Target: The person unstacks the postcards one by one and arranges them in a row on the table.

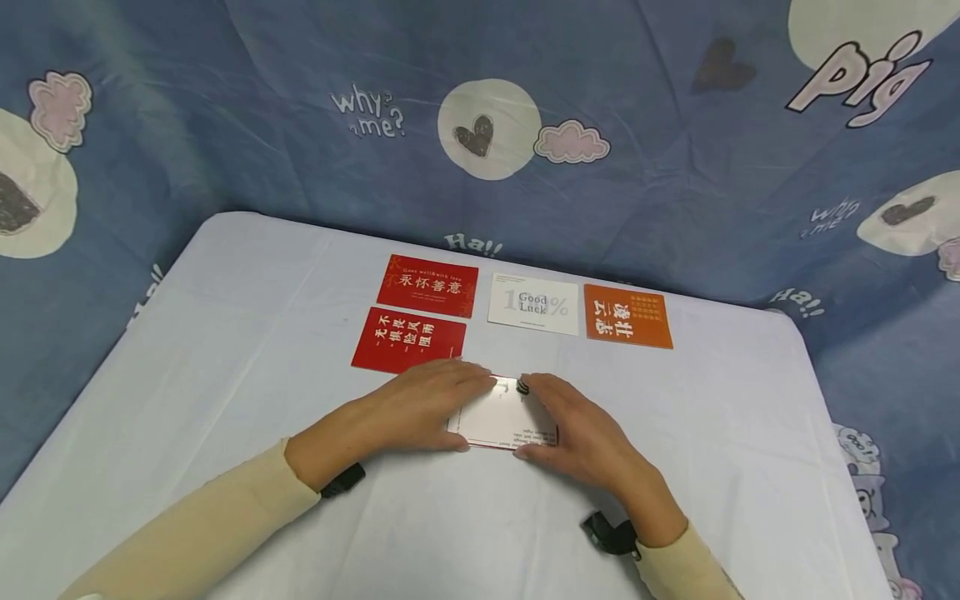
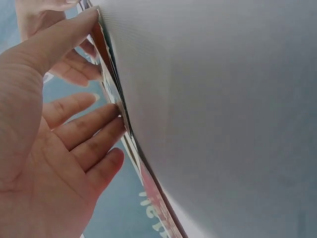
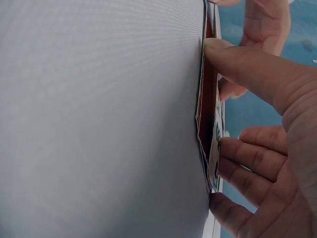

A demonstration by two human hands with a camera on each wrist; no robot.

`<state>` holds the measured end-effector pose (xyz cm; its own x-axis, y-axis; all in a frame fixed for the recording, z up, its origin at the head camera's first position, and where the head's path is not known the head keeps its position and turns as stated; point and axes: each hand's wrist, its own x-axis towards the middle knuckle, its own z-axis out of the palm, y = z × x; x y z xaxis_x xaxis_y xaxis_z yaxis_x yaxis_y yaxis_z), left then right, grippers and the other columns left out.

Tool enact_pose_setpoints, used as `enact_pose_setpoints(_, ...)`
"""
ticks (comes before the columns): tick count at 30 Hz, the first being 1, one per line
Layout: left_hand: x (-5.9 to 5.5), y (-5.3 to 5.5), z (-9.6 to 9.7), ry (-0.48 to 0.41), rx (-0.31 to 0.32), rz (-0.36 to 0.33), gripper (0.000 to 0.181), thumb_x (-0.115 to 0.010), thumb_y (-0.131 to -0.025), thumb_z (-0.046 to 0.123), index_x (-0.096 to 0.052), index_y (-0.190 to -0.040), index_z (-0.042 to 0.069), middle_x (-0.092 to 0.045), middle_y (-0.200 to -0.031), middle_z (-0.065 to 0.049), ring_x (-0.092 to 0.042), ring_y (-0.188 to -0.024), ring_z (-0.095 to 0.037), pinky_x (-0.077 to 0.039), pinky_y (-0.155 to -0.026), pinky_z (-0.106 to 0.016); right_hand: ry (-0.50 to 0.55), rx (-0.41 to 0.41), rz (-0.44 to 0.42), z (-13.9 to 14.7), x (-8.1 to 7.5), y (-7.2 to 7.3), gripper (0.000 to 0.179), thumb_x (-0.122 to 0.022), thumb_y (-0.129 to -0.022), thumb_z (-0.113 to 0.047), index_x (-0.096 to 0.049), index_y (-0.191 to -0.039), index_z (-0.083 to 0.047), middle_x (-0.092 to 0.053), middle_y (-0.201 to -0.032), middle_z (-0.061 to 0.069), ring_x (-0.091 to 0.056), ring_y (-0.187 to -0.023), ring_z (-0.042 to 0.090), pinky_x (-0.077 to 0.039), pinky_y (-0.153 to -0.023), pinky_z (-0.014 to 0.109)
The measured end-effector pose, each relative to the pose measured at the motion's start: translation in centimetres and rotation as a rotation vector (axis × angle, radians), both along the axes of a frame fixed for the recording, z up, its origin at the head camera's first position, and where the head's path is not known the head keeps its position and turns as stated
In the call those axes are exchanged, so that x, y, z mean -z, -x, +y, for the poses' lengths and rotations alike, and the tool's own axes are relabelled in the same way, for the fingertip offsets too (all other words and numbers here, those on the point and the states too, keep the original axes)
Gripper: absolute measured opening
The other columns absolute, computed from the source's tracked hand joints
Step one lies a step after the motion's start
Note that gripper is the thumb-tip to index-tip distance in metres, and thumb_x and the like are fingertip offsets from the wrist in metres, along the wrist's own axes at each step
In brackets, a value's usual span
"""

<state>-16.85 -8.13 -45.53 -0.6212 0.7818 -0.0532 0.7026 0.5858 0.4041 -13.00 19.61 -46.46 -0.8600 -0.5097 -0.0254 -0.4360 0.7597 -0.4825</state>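
Note:
A small stack of cards [image 1: 497,418] lies near the middle of the white table, its top card white with small dark print. My left hand [image 1: 423,407] holds the stack's left end, thumb at the near edge and fingers at the far edge. At the other end my right hand [image 1: 581,429] grips it the same way, a dark striped ring on one finger. Seen edge-on in the right wrist view, the stack has a gap with a reddish-orange card [image 3: 210,84] inside. Just beyond my left hand lies a red card [image 1: 405,337], partly covered by the fingers.
Farther back on the white tablecloth [image 1: 247,333] are another red card [image 1: 427,286], a white "Good Luck" card [image 1: 533,304] and an orange card [image 1: 628,316] in a row. A blue patterned curtain [image 1: 300,183] hangs behind the table's far edge.

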Motion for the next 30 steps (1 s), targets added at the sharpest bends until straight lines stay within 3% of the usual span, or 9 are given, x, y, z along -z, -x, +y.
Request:
enact_pose_setpoints(11,0.0,-0.3,0.2,0.015,0.003,-0.001,0.089,-0.093,-0.078,0.035,-0.052,-0.153,0.01,-0.056,-0.151,-0.006,-0.049,-0.14,-0.026,-0.037,-0.12,-0.046,-0.004,-0.001,0.011,0.0,0.3,-0.3,0.095,-0.095,-0.078,-0.036,-0.048,-0.154,-0.006,-0.053,-0.153,0.008,-0.051,-0.14,0.025,-0.045,-0.114,0.043)
enact_pose_setpoints(30,-0.6,-1.8,0.3,0.005,0.023,0.018,0.09,-0.094,-0.077,0.033,-0.052,-0.152,0.007,-0.058,-0.149,-0.006,-0.052,-0.138,-0.026,-0.037,-0.12,-0.047,-0.028,-0.018,0.04,-0.1,0.0,-1.5,0.095,-0.096,-0.075,-0.04,-0.051,-0.153,-0.008,-0.053,-0.154,0.008,-0.05,-0.141,0.025,-0.046,-0.113,0.043)
